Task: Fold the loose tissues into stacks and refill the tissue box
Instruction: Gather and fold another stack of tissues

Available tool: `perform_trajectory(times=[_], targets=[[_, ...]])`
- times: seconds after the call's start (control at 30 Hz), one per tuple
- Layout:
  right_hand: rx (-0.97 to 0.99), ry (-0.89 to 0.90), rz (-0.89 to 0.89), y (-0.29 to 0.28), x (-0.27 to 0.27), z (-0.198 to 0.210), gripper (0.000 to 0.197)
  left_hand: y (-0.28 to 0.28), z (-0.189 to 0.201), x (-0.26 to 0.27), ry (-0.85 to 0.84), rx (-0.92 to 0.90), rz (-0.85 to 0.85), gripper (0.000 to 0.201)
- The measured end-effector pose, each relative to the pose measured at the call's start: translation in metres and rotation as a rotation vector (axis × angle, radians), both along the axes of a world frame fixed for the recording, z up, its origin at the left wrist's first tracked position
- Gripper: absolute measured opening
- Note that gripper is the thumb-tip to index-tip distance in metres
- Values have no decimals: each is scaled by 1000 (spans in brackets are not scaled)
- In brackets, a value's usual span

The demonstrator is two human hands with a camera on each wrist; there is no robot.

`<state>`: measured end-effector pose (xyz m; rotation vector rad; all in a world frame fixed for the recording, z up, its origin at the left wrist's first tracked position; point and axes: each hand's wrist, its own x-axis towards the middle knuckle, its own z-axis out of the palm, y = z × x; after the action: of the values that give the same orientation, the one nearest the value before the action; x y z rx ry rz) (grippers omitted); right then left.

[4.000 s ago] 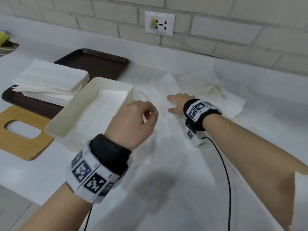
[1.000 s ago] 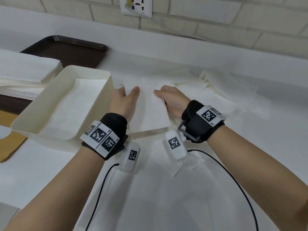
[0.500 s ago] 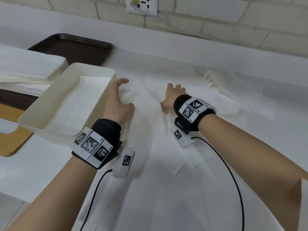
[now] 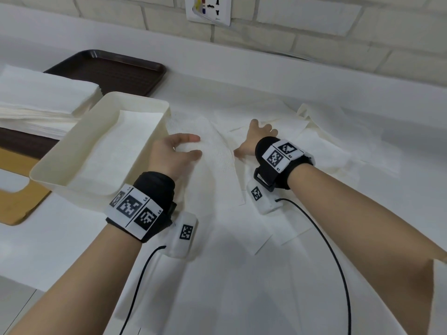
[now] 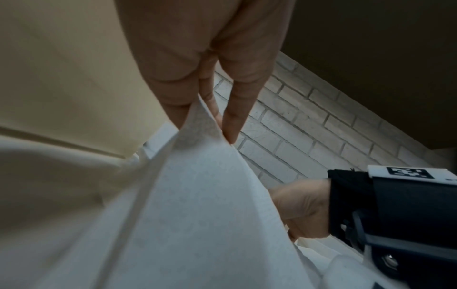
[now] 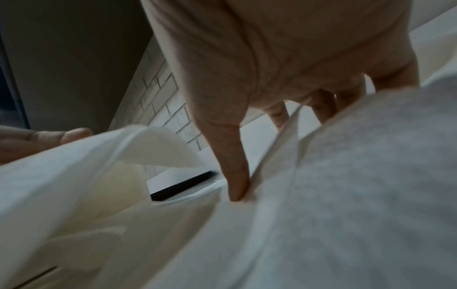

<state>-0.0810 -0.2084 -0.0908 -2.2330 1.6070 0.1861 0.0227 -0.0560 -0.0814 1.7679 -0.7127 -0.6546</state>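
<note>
Left hand [image 4: 173, 153] pinches the lifted tissue [image 4: 212, 151] edge, tissue box [image 4: 154, 131] at its 9 o'clock. Right hand [image 4: 254, 139], fingers spread flat, presses the loose tissues [image 4: 285, 131] on the surface [image 4: 242, 76].

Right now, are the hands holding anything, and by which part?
The left hand pinches a loose tissue by its raised edge. The right hand holds nothing, pressing flat on the tissues.

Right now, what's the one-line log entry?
left hand: pinches white tissue sheet | right hand: presses tissue flat | cream plastic box: partly filled
</note>
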Motion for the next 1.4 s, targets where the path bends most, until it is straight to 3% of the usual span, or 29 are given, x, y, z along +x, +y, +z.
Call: perform_trajectory(times=[0.13,0.5,0.63,0.87,0.9,1.03,1.13,1.17,1.27,1.4], targets=[[52,-100,-49,-4,-1,4,86,-2,1,0,6,12,-10,30],[-56,-798,-201,-16,-33,26,47,-5,-1,2,-20,67,-38,44],[-153,-1026,-142,-16,-50,42,37,-11,-1,0,40,36,-24,38],[-227,-1284,-30,4,-69,76,37,-26,4,-13,196,50,-62,12],[-218,-1331,-28,8,-70,80,35,-29,5,-16,199,56,-83,16],[-147,-1422,-43,21,-74,82,30,-40,11,-27,264,26,-181,65],[-102,-1358,-57,28,-78,72,27,-48,16,-31,332,-65,-99,104],[-82,-1324,-59,29,-80,68,25,-49,20,-33,327,-94,-71,102],[-5,-1219,-28,33,-87,55,20,-50,29,-39,302,-171,18,49],[-76,-1157,-27,31,-96,48,14,-53,26,-35,295,-244,85,29]])
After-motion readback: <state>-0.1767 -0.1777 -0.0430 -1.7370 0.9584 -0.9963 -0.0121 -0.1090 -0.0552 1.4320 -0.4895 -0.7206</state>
